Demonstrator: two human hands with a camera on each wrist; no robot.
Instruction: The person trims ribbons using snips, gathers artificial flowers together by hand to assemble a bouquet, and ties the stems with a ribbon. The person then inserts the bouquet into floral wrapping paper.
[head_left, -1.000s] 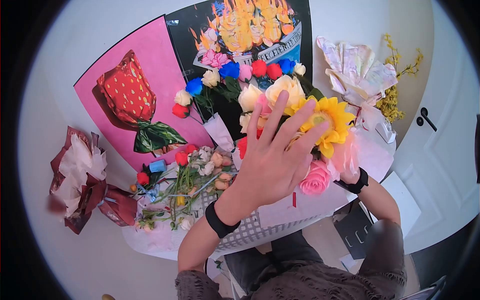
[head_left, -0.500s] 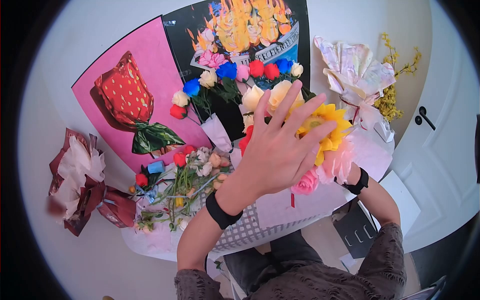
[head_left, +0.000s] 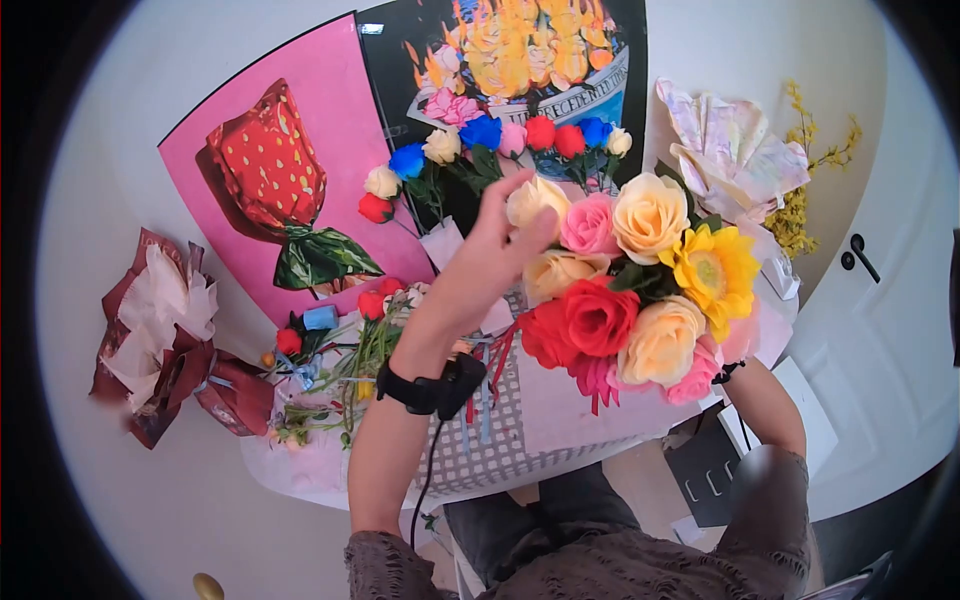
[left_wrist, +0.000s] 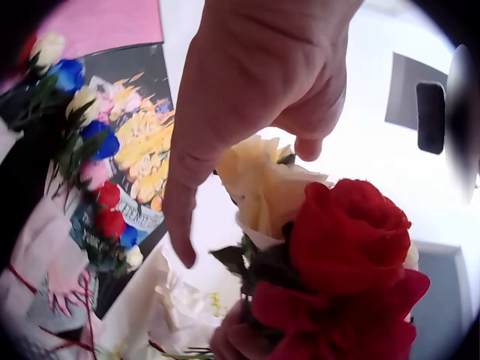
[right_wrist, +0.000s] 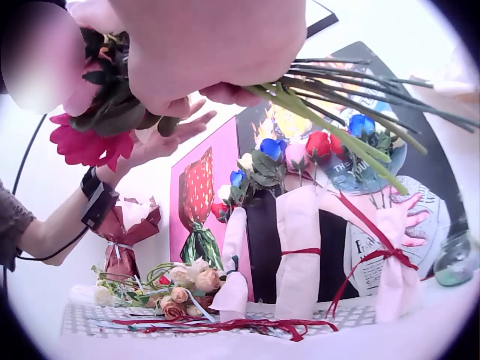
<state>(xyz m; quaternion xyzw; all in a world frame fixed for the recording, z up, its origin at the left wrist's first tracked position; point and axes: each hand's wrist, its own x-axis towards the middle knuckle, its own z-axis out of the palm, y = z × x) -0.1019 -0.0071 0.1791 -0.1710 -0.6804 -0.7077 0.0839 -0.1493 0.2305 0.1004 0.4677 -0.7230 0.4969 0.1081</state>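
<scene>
A mixed bouquet (head_left: 640, 275) of cream, red and pink roses with a yellow sunflower (head_left: 712, 270) is held above the table. My right hand (right_wrist: 217, 52) grips its bundled green stems (right_wrist: 330, 112) just below the blooms; in the head view the flowers hide most of that hand. At the bouquet's left edge, my left hand (head_left: 500, 255) reaches around a cream rose (head_left: 540, 205), fingers spread and relaxed. From the left wrist view, that hand overlaps the cream rose, with a red rose (left_wrist: 349, 232) just below.
Loose stems and small roses (right_wrist: 191, 285) lie on the checked tablecloth (head_left: 470, 460), beside red ribbons (right_wrist: 247, 325). Wrapped single roses lean on the posters at the back. A burgundy-wrapped bouquet (head_left: 180, 350) stands left, pale wrapping paper (head_left: 735, 160) at the back right.
My left hand has moved from in front of the blooms to the bouquet's left side, uncovering the flowers. The bouquet's face now shows more fully toward the head camera.
</scene>
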